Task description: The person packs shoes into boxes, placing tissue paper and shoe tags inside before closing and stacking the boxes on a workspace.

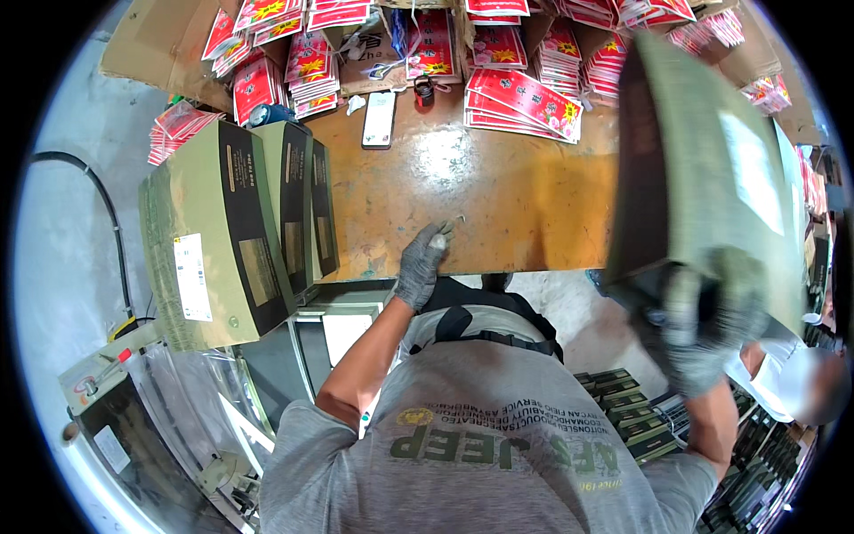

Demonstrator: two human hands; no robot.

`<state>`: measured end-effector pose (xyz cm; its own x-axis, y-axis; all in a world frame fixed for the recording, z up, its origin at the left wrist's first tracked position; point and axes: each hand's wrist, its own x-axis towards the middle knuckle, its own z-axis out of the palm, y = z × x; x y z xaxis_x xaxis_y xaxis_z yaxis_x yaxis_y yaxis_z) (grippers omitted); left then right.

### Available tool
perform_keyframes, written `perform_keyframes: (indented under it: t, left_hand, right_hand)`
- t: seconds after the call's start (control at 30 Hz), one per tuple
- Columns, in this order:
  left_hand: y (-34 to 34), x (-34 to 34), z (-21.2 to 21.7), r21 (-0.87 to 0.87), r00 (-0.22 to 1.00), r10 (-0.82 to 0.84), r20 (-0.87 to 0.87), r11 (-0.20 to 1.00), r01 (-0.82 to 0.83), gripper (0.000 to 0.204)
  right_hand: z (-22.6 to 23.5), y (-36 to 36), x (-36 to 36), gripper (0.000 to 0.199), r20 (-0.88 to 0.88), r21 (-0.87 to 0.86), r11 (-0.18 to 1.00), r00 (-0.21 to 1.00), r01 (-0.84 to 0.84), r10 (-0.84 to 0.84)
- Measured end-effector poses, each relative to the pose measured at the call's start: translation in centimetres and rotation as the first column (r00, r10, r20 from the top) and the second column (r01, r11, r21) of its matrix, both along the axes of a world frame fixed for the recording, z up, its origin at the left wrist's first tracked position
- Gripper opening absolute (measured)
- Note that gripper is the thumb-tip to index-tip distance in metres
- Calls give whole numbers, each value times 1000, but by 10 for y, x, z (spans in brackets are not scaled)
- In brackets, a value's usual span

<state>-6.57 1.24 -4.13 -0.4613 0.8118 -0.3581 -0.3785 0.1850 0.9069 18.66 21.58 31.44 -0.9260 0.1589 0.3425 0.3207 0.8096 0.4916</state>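
My right hand (698,329), in a grey glove, grips the lower edge of a large olive-green and black cardboard box (721,169) and holds it up at the right. Both hand and box are smeared by motion. The box has a white label (754,173) on its side. At the front edge of the wooden table (498,222), my gloved left hand (422,265) is closed, thumb against the fingers. A tiny thin curved thing shows just past its fingertips; I cannot make out what it is. Similar green and black boxes (213,236) stand at the table's left end.
Open cartons at the back hold stacks of red printed packets (311,67), with a loose pile (525,102) before them. A phone (379,120) and a small black and red object (424,92) lie nearby. Flat green-black boxes (627,414) are stacked below right. Another person (774,378) is at the far right.
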Motion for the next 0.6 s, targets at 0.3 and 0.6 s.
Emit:
perform_keyframes:
  t: [0.3, 0.6]
  left_hand:
    - [26, 9, -2, 84, 912, -39, 409, 996, 5, 80]
    - [22, 15, -27, -272, 955, -99, -281, 962, 19, 61]
  right_hand:
    - [-253, -74, -61, 45, -2, -675, 653, 885, -345, 465]
    - [-341, 20, -6, 45, -76, -923, 332, 756, 193, -651]
